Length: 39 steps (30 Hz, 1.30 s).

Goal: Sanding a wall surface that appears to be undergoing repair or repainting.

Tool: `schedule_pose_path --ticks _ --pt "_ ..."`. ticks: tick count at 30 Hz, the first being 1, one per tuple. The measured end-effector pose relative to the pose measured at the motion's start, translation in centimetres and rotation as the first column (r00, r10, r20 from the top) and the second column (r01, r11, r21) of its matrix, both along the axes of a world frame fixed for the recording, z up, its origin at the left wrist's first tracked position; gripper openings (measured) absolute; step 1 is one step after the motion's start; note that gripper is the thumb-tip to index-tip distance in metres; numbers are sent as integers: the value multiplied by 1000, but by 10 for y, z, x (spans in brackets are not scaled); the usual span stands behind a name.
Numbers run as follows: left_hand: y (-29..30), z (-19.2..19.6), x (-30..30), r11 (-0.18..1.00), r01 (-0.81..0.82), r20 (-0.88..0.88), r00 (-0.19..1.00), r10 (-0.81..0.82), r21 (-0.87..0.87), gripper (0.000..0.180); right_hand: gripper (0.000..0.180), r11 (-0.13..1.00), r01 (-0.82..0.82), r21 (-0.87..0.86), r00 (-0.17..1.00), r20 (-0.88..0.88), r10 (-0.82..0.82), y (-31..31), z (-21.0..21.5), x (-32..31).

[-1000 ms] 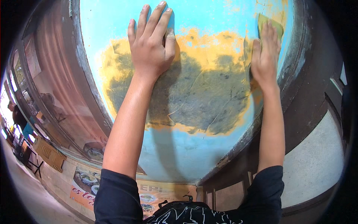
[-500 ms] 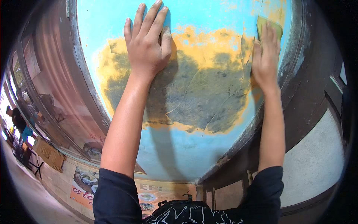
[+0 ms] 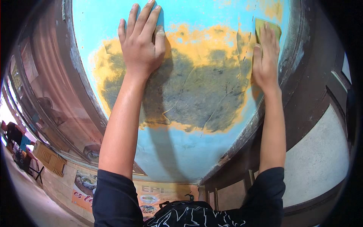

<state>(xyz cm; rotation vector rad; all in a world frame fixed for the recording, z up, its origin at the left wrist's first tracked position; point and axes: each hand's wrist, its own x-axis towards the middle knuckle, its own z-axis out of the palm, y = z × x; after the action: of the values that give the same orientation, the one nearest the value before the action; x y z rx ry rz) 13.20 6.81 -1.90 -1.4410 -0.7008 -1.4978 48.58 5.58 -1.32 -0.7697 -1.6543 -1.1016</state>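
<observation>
Five left fingers (image 3: 143,18) splayed, empty; right fingers (image 3: 267,38) straight, flat over a green sheet (image 3: 259,28).
Beneath the right fingers, against the painted wall (image 3: 204,85), it looks light, thin and flexible, probably best held by broad pressure across its middle.

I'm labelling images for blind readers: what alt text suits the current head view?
A person's right hand presses a yellow-green sheet against a turquoise surface with a large grey, orange-edged patch, while the left hand rests on that surface.
</observation>
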Motion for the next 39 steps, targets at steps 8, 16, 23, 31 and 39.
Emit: schedule_pose_path --ticks 8,16,23,31,39 --pt "9 -8 6 1000 -7 2 1000 7 10 45 56 997 -79 19 995 -52 80 13 18 12" --pt "-19 -7 7 970 -13 42 999 24 -241 58 55 999 -35 1 999 9 35 7 -5 1" --pt "7 -7 0 1000 -3 11 1000 3 -19 47 57 999 16 50 1000 -4 -16 15 39 5" --pt "-24 2 1 953 13 81 997 12 -302 55 58 1000 25 -4 998 -55 -25 6 -12 -20" --pt "-32 4 9 940 16 107 994 22 -341 55 60 1000 -7 15 998 -55 8 11 22 -31"
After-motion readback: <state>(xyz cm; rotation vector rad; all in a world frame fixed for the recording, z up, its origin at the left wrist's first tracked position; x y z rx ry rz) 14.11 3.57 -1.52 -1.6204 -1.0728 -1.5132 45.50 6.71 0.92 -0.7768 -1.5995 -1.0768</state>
